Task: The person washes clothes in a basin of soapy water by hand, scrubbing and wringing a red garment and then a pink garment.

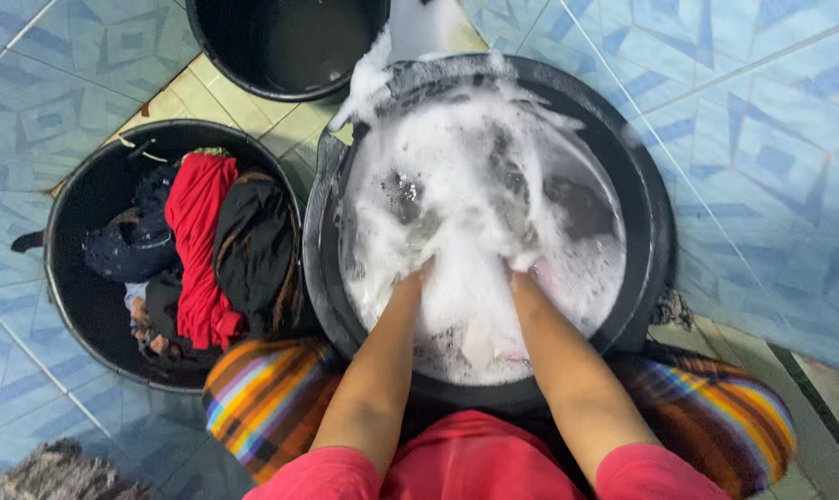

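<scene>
Your left hand (417,278) is sunk in suds at the wrist, so you cannot tell how far its fingers are open or what they grip. Your right hand (521,273) is buried the same way beside it, a little apart, its grip just as hidden. Between the two wrists a pale wet cloth (466,315) shows through the foam, and both hands seem to press into it; a pinkish bit shows near the right wrist.

All of this sits in the big black basin (646,231) right before your knees, filled with white foam (456,167) that spills over the far rim. By the look of it you are in the scrubbing step, working one piece under the lather. The next move likely calls for a firm hold on the cloth with both hands, since the soap makes it slippery and hides its edges.

To your left, touching the basin, stands a second black tub (68,268) with a heap of clothes: a red garment (197,241) lies between dark pieces (253,241). Beyond both, at the top, is an empty-looking black bucket (290,46). Blue patterned tiles (762,139) lie all around.
</scene>
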